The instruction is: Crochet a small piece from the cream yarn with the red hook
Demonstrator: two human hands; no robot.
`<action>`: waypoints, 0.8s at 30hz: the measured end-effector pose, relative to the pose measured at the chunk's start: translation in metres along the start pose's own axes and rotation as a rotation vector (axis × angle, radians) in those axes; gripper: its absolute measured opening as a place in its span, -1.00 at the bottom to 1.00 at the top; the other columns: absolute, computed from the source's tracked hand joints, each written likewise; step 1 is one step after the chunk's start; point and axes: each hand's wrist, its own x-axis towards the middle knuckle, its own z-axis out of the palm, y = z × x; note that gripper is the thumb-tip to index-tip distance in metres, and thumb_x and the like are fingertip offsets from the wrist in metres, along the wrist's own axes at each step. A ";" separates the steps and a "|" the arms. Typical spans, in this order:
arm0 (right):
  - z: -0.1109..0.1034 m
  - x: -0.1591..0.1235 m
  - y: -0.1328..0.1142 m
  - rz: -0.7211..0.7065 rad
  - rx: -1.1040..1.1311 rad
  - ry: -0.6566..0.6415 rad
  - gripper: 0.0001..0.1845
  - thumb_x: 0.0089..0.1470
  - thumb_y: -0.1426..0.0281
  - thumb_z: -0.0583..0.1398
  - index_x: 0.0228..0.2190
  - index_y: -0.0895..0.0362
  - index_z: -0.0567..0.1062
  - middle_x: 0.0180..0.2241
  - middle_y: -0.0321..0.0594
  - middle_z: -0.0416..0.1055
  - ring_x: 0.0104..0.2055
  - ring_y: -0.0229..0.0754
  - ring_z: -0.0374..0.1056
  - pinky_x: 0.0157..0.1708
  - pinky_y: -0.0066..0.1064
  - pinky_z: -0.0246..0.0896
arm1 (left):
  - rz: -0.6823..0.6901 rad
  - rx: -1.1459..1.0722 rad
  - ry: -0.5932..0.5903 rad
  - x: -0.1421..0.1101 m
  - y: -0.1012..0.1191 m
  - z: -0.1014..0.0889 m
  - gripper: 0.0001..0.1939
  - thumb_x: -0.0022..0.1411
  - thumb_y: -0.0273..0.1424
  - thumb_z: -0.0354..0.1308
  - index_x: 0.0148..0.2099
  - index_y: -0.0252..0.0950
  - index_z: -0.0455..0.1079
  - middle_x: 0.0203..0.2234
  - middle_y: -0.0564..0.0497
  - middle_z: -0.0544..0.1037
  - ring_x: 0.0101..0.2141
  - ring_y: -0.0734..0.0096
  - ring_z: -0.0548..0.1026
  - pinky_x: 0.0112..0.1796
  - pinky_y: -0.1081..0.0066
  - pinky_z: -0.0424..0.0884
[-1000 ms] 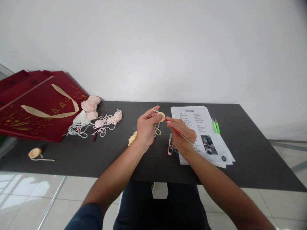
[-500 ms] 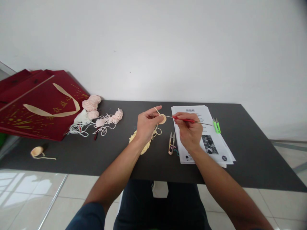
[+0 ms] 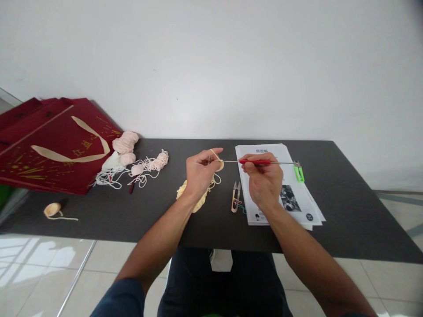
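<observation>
In my left hand (image 3: pixel 200 172) I pinch a small pale-yellow crochet piece (image 3: pixel 221 166) between thumb and fingers. Its yarn runs up over the raised index finger. My right hand (image 3: pixel 265 180) grips a crochet hook (image 3: pixel 256 162) by its red handle. The hook lies nearly level, its metal tip reaching left to the crochet piece; the exact loop at the tip is too small to make out. Below my left wrist, partly hidden by it, rests a pale-yellow yarn skein (image 3: pixel 200 204) on the table.
Thread snips (image 3: pixel 235 198) lie between my forearms. Printed sheets (image 3: pixel 264 220) sit under my right hand, with green snips (image 3: pixel 299 173) on their edge. Pink yarn (image 3: pixel 125 143) and dark red gift bags (image 3: pixel 59 149) stand left. A small crocheted cup (image 3: pixel 52 210) lies near the front left edge.
The hook has turned to a more level angle, and my right hand has shifted slightly right. My left hand and the crochet piece have moved a little left.
</observation>
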 end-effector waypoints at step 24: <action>0.016 0.000 0.005 0.357 0.314 0.004 -0.83 0.04 0.35 0.47 -0.34 0.05 0.60 -0.32 -0.32 0.69 -0.39 -0.33 0.56 -0.32 -0.49 0.57 | -0.076 -0.183 -0.069 -0.001 -0.003 0.003 -0.67 0.05 -0.42 0.46 -0.08 -0.20 0.68 -0.44 0.10 0.57 -0.44 0.58 0.41 -0.34 0.47 0.33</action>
